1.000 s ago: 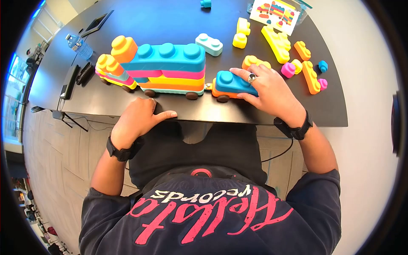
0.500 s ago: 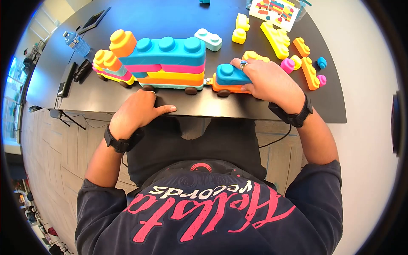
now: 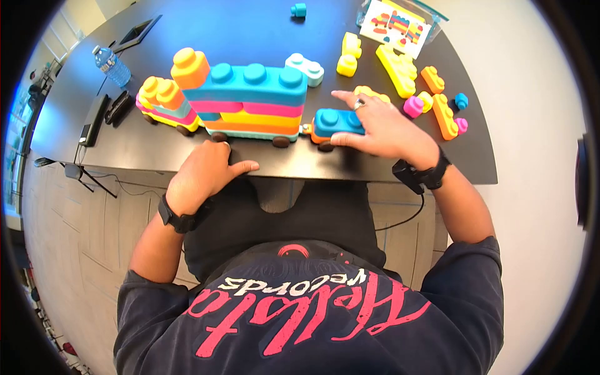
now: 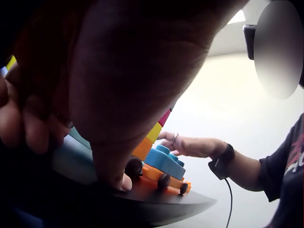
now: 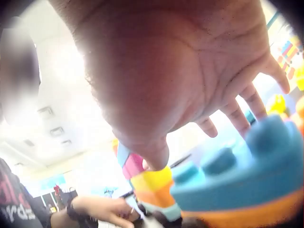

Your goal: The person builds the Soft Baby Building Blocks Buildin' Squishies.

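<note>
A toy block train stands along the table's near edge, its middle wagon [image 3: 250, 94] stacked high in blue, pink, yellow and orange. On the orange-based rear wagon [image 3: 319, 137] sits a blue block [image 3: 334, 120] with round studs. My right hand [image 3: 394, 128] hovers at that block, thumb and fingers spread; the right wrist view has the open palm above the studs of the blue block [image 5: 237, 187]. My left hand [image 3: 203, 169] rests on the table edge by the middle wagon's wheel [image 3: 219, 137], thumb out, fingers loosely bent and holding nothing.
Loose blocks lie to the right: a long yellow one [image 3: 397, 70], orange ones [image 3: 444, 117] and a pink one [image 3: 414, 106]. A pale blue block [image 3: 305, 67] lies behind the train. A picture card [image 3: 394, 26] is at the back, a water bottle [image 3: 112, 65] at the left.
My right hand has loosened from the blue block on the rear wagon, its fingers now spread and lifted. My left hand keeps its place at the table edge.
</note>
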`<state>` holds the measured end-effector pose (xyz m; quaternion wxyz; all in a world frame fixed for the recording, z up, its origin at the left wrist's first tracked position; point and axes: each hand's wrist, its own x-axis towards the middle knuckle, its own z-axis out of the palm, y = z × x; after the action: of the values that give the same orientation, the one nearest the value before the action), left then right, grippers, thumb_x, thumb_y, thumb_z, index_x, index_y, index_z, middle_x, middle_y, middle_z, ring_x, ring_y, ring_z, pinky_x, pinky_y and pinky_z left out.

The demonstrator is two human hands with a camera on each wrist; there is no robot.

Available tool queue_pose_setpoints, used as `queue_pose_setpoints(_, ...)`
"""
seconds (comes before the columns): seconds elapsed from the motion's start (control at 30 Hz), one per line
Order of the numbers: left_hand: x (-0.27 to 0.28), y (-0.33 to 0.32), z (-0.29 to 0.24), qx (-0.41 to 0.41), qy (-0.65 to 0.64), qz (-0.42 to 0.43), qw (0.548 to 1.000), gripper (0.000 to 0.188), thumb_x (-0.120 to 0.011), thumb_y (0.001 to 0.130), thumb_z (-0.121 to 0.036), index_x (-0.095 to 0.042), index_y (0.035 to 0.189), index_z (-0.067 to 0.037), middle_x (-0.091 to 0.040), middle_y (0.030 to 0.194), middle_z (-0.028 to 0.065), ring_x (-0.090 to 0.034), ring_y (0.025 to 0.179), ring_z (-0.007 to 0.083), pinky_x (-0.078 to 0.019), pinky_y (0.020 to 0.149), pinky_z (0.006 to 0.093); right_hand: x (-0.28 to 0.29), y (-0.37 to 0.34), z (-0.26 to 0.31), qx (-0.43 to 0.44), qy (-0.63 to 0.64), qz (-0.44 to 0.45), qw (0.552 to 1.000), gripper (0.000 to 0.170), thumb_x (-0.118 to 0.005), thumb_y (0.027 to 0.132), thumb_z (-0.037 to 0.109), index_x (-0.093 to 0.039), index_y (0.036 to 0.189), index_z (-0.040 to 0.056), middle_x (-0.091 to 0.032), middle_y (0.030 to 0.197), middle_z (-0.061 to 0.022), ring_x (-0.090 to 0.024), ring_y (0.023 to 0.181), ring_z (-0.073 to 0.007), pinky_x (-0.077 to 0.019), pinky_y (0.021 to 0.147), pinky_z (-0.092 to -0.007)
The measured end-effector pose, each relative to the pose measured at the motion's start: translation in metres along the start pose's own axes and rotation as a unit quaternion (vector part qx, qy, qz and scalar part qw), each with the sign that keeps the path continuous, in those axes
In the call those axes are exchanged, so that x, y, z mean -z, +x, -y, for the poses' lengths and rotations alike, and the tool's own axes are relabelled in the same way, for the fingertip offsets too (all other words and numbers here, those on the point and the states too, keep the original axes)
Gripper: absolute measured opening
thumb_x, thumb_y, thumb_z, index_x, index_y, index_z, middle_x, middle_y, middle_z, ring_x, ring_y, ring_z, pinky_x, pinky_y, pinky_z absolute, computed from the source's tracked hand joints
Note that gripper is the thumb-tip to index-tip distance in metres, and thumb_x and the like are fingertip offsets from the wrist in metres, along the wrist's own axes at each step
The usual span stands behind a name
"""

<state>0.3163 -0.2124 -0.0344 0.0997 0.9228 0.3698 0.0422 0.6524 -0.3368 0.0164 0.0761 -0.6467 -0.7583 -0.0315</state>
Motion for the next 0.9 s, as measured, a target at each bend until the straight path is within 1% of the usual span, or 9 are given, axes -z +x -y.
queue_pose_setpoints(0.1,0.007,0.000,0.001,0.028,-0.015,0.021,0.999,0.081,-0.074,0.088,-0.069,-0.066,0.071,0.010,-0.066,0.073,0.0309,-0.068,0.074,0.0486,-0.0548,0.067,0.0537,0.044,0.042,-0.029,-0.102,0.132,0.028,0.986,0.073,-0.060,0.099,0.068,-0.060,0.144,0.0093,-0.067,0.128,-0.0218,-0.064,0.121,-0.0385,-0.0513,0.103,-0.0483)
queue_pose_setpoints(0.17,0.007,0.000,-0.001,0.028,-0.022,0.028,0.999,0.080,-0.075,0.088,-0.069,-0.066,0.071,0.010,-0.066,0.073,0.0306,-0.068,0.074,0.0484,-0.0546,0.067,0.0535,0.047,0.078,-0.061,-0.099,0.025,0.029,0.994,0.050,-0.062,0.106,0.046,-0.063,0.136,0.0067,-0.074,0.101,-0.0147,-0.071,0.091,-0.0313,-0.0544,0.080,-0.0446)
queue_pose_setpoints(0.4,0.008,-0.004,-0.004,0.065,-0.029,0.036,0.997,0.072,-0.078,0.088,-0.062,-0.065,0.077,0.008,-0.067,0.076,0.0281,-0.068,0.077,0.0469,-0.0540,0.069,0.0519,-0.012,0.139,-0.124,-0.048,-0.092,0.078,0.992,0.038,-0.079,0.091,0.029,-0.069,0.121,0.0077,-0.073,0.116,-0.0183,-0.071,0.111,-0.0373,-0.0569,0.096,-0.0468)
queue_pose_setpoints(0.53,0.032,-0.026,-0.029,-0.008,-0.005,0.081,0.997,0.060,-0.079,0.091,-0.050,-0.069,0.097,0.008,-0.071,0.088,0.0285,-0.072,0.091,0.0454,-0.0583,0.079,0.0510,-0.015,0.129,-0.138,-0.009,-0.042,0.070,0.997,0.037,-0.078,0.092,0.023,-0.066,0.121,0.0045,-0.071,0.115,-0.0195,-0.069,0.111,-0.0385,-0.0551,0.097,-0.0466)
queue_pose_setpoints(0.6,0.044,-0.034,-0.054,-0.225,-0.102,0.071,0.966,0.044,-0.084,0.089,-0.036,-0.067,0.101,0.003,-0.070,0.092,0.0200,-0.069,0.088,0.0399,-0.0544,0.079,0.0481,0.017,0.100,-0.123,-0.019,-0.008,0.039,0.999,0.036,-0.073,0.096,0.022,-0.062,0.121,-0.0015,-0.070,0.110,-0.0214,-0.069,0.107,-0.0370,-0.0534,0.093,-0.0455)
queue_pose_setpoints(0.7,0.047,-0.017,-0.111,-0.279,-0.168,-0.012,0.945,0.030,-0.077,0.094,-0.017,-0.065,0.115,0.001,-0.068,0.103,0.0148,-0.067,0.099,0.0363,-0.0536,0.087,0.0465,0.076,0.038,-0.103,0.020,0.011,-0.044,0.999,0.029,-0.073,0.097,0.015,-0.060,0.119,0.0017,-0.067,0.104,-0.0127,-0.065,0.090,-0.0292,-0.0539,0.085,-0.0412)
queue_pose_setpoints(0.73,0.040,-0.002,-0.124,-0.315,-0.171,-0.092,0.929,0.031,-0.072,0.095,-0.009,-0.062,0.122,0.001,-0.067,0.106,0.0152,-0.066,0.102,0.0364,-0.0528,0.091,0.0464,0.087,0.018,-0.096,-0.062,0.056,0.019,0.996,0.029,-0.076,0.094,0.012,-0.061,0.116,0.0021,-0.068,0.107,-0.0116,-0.064,0.092,-0.0290,-0.0538,0.083,-0.0406)
queue_pose_setpoints(0.8,0.031,0.025,-0.140,-0.359,-0.136,-0.179,0.906,0.044,-0.061,0.095,0.005,-0.055,0.138,0.004,-0.064,0.117,0.0188,-0.063,0.112,0.0389,-0.0514,0.100,0.0456,0.089,-0.028,-0.085,-0.002,0.065,0.034,0.997,0.028,-0.078,0.090,0.005,-0.064,0.115,0.0026,-0.069,0.109,-0.0132,-0.065,0.098,-0.0319,-0.0544,0.086,-0.0413)
queue_pose_setpoints(0.9,0.001,0.067,-0.165,-0.338,-0.103,-0.254,0.900,0.045,-0.063,0.096,0.001,-0.056,0.139,0.007,-0.064,0.123,0.0210,-0.061,0.119,0.0398,-0.0510,0.103,0.0466,0.061,-0.054,-0.072,-0.003,0.051,0.021,0.998,0.028,-0.076,0.091,0.008,-0.064,0.116,0.0043,-0.065,0.103,-0.0133,-0.065,0.104,-0.0334,-0.0535,0.091,-0.0435)
